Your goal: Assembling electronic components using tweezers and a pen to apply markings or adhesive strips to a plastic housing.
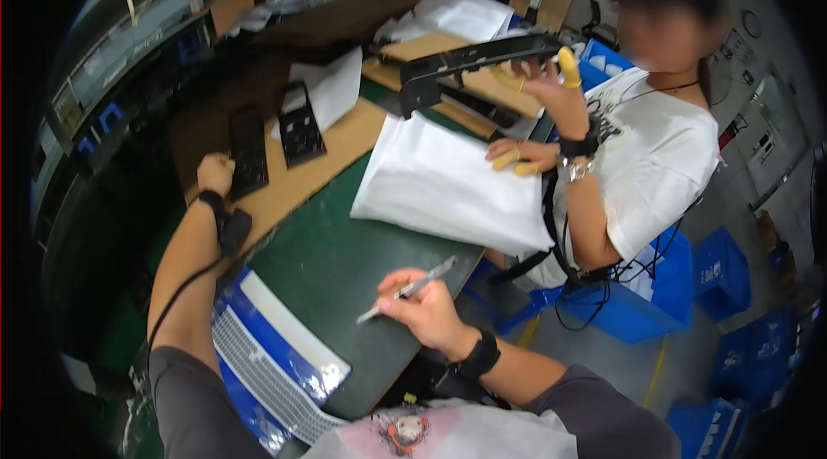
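My right hand [422,311] is closed around a slim, silver-grey pen-like tool [412,288], its light tip slanting down to the left above the green tabletop [336,274]. At the far left, my left hand [217,175] is closed at the left edge of a long black plastic panel [248,145] that lies on brown cardboard [289,188]. Yellow shows on one of its fingers. A black plastic frame with a rectangular opening [301,127] lies just right of the panel.
A co-worker [655,149] across to the right raises a long black plastic housing [474,58] and rests the other hand on a white foam bag [452,179]. Blue-and-white printed label sheets [276,351] lie nearest me. Blue bins [642,304] stand on the floor at right.
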The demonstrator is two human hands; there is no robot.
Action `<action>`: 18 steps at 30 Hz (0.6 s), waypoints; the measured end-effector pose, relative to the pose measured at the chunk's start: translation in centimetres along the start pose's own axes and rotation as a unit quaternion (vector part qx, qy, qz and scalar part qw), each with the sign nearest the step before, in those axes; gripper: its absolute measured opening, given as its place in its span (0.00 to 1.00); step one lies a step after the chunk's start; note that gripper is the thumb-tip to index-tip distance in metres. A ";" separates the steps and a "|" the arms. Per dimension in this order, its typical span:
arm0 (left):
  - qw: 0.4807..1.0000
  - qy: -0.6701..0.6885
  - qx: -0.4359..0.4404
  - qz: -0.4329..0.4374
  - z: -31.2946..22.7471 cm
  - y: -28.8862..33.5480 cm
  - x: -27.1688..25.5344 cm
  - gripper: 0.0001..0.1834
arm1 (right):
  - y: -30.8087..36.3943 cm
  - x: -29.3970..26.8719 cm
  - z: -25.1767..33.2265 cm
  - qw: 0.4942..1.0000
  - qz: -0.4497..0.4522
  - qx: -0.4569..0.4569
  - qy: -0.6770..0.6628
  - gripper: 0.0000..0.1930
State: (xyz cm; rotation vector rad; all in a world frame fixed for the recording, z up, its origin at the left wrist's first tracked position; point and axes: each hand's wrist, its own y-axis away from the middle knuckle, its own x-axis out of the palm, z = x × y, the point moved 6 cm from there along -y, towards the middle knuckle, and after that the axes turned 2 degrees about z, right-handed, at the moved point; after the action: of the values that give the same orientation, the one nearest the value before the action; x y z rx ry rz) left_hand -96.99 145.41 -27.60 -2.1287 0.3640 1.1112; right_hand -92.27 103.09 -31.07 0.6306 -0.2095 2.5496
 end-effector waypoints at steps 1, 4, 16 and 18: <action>0.997 -0.070 0.035 0.012 -0.4 -0.5 -0.1 0.14 | -0.1 0.2 0.5 1.000 -0.003 0.006 0.006 0.10; 0.995 -0.101 0.016 -0.010 -0.7 -1.5 -3.8 0.17 | -0.4 0.1 0.7 1.000 -0.014 -0.008 -0.009 0.10; 0.832 0.520 -0.193 -0.036 0.9 19.2 -29.6 0.03 | -0.3 9.3 0.7 0.982 0.137 0.082 0.102 0.09; 0.803 0.575 -0.152 -0.025 1.7 24.6 -32.2 0.07 | -0.6 12.9 -0.1 0.971 0.184 0.110 0.108 0.09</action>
State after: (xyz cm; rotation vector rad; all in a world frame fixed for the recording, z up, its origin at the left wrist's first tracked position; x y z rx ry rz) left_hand -130.11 126.78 -13.59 -2.8719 0.6784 -0.3435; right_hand -101.90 109.21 -25.10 0.4175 0.0384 3.0051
